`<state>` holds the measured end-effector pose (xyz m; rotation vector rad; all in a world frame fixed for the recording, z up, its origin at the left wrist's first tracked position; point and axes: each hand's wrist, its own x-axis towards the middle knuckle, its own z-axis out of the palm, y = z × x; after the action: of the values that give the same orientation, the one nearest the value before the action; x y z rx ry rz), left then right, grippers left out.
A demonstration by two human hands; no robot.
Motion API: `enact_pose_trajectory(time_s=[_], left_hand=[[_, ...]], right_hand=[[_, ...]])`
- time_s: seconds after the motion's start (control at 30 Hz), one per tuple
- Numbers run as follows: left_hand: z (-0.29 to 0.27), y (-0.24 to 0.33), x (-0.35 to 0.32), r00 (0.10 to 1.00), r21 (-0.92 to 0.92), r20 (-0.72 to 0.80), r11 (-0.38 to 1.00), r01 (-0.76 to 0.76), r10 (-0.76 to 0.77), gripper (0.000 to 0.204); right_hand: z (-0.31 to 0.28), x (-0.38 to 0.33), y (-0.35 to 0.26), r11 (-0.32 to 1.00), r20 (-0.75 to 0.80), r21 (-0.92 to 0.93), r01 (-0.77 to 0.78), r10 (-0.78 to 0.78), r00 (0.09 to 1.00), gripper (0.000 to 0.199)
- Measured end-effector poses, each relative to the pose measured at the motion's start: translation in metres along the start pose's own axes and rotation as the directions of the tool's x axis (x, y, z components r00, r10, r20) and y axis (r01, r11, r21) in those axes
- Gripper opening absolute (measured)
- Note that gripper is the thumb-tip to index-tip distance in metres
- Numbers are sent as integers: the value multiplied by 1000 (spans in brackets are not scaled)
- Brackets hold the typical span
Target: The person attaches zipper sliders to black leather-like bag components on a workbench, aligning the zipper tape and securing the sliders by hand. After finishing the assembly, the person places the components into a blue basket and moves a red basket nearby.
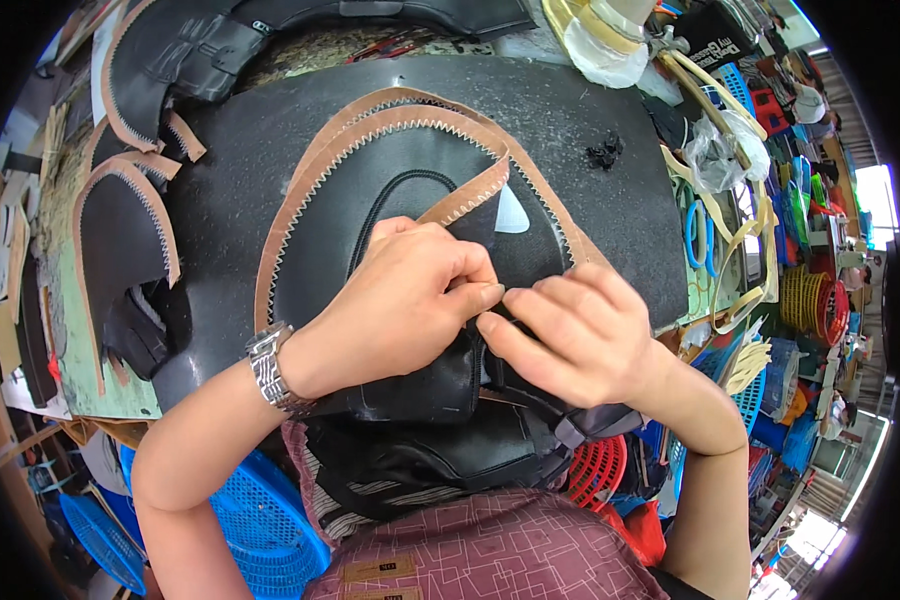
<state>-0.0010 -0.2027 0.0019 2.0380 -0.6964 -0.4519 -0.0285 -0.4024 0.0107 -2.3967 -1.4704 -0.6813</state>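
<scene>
A black leather-like piece (310, 240) with a brown edge strip (275, 215) and pale zigzag stitching lies in front of me, partly over a similar piece. One end of the brown strip folds inward across it, by a white rounded patch (511, 212). Over the piece, my left hand (420, 285) is closed, thumb and forefinger pinched. My right hand (580, 325) faces it, its fingers also drawn into a pinch. The two sets of fingertips almost meet above the black material. Whatever lies between them is too small or hidden to make out.
Beneath the work is a black mat (630, 230), with a clump of black thread (603, 152) at its right. More brown-edged black pieces (120, 230) lie at the left. Blue-handled scissors (698, 238) rest at the right edge. A blue basket (260, 520) stands below the table.
</scene>
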Motion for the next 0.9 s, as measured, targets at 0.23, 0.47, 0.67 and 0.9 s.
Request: enact_pose_trajectory(time_s=[0.23, 0.47, 0.67, 0.9], left_hand=[[11, -3, -3, 989, 15, -143, 999, -40, 42, 15], [7, -3, -4, 998, 75, -48, 997, -36, 39, 14], [4, -4, -3, 999, 70, -12, 997, -41, 42, 17], [3, 0, -1, 1000, 58, 13, 998, -6, 5, 17]], right_hand=[[14, -7, -11, 972, -44, -23, 233, -234, 971, 19], [16, -14, -17, 976, -56, -50, 214, -216, 975, 19], [13, -14, -20, 978, -31, -101, 181, -184, 982, 18], [13, -15, -21, 985, -41, -88, 146, -150, 988, 19]])
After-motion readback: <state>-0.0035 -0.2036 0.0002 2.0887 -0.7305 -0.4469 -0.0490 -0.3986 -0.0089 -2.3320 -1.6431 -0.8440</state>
